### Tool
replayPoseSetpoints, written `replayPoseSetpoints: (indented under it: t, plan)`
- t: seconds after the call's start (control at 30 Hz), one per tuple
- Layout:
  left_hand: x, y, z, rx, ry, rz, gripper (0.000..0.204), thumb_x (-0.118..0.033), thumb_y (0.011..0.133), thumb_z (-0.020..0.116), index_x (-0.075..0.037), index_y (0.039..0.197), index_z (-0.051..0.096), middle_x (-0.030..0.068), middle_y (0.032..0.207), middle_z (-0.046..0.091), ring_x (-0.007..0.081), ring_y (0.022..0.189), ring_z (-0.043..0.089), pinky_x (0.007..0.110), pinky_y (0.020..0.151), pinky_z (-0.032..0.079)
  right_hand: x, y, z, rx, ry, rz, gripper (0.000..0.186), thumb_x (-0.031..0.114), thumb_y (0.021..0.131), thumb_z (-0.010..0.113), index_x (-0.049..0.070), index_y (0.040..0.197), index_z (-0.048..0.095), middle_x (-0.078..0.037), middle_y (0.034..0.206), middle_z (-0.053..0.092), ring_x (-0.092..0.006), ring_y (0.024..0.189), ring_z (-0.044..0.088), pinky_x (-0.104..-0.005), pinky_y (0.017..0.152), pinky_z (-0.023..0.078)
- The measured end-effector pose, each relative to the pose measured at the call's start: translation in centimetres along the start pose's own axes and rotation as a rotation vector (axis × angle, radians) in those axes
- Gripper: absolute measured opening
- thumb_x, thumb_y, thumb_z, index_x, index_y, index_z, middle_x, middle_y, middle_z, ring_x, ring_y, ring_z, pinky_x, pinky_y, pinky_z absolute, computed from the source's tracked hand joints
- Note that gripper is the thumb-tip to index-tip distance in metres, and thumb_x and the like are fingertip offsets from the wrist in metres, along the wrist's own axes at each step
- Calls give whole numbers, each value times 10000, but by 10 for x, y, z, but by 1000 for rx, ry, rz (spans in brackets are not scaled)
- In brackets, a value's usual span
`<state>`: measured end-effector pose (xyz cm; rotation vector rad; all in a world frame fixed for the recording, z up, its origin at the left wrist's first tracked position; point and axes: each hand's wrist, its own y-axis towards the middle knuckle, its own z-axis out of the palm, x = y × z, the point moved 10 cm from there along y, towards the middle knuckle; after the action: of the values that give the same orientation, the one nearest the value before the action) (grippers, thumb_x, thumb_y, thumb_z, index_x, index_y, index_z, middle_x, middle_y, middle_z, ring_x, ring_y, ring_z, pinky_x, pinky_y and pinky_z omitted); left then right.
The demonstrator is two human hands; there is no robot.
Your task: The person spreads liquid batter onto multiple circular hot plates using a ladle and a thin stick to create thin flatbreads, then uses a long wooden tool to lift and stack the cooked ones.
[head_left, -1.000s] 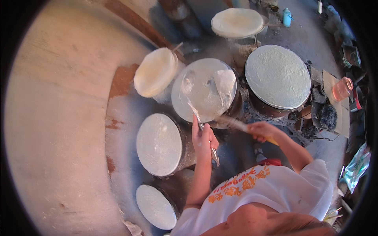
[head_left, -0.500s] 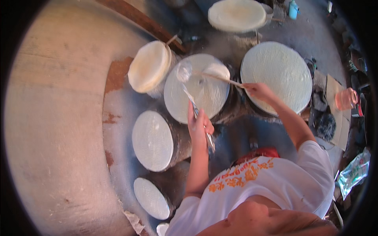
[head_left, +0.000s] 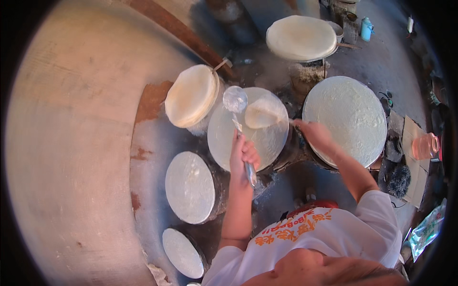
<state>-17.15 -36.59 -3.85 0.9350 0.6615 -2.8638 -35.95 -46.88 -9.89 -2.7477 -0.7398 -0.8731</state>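
At the middle griddle [head_left: 253, 145], left hand [head_left: 244, 155] fingers clamp a ladle [head_left: 235, 99], right hand [head_left: 316, 134] fingers a paddle [head_left: 260, 114]; a hasty sweep could knock them together.

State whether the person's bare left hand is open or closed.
Closed: the bare left hand curls its fingers around a slim silvery handle, visible below the fist.

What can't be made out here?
Head: middle of the metal tool, hidden by the left hand.
Head: grip of the pale-handled tool, hidden by the right hand; far end blurred.
Head: lower sheets of the left stack, mostly hidden by the top one.
Head: pale thing, cut off by the lower edge.
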Motion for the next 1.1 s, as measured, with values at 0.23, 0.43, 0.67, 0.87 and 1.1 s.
replayPoseSetpoints:
  t: [0.23, 0.43, 0.67, 0.87, 1.1]
  plan:
    - [-10, 21, -22, -68, -389, -166, 140, -137, 911, 519, -229, 1013, 492, -58, 597, 390, 16, 403, 337, 151, 348, 312, -4, 2, 2, 64, 62, -128, 266, 204, 884, 457, 158, 1115, 581, -185, 858, 623, -376, 778, 589, -461, 678, 460]
    - [-6, 20, -18, -65, -303, -57, 177, -160, 923, 499, -128, 762, 433, -44, 556, 389, 30, 396, 357, 172, 367, 334, -55, -66, 15, -152, 364, 288, 255, 163, 882, 480, 76, 1098, 585, -195, 848, 625, -341, 736, 607, -368, 663, 463]
    - [99, -3, -38, -174, -670, -27, 209, -149, 906, 466, -122, 712, 394, -50, 513, 353, 37, 378, 349, 182, 360, 358, 32, -77, 78, -2, 597, 131, 273, 177, 853, 510, 139, 1112, 586, -105, 601, 550, -211, 523, 547, -358, 506, 444]
    - [60, -47, 30, 322, -1542, -217, 286, -173, 926, 433, -95, 655, 394, -18, 504, 335, 60, 314, 339, 204, 293, 333, 21, -26, -2, -115, 556, -40, 303, 179, 815, 585, 132, 1113, 609, -158, 921, 636, -308, 796, 619, -394, 687, 477]
    - [10, -111, 21, 497, -1418, 264, 345, -237, 938, 423, -99, 630, 351, -20, 465, 341, 59, 302, 363, 203, 290, 346, 27, -30, 54, 408, 364, -365, 331, 70, 782, 579, 61, 1112, 601, -131, 957, 651, -239, 855, 625, -340, 773, 469]
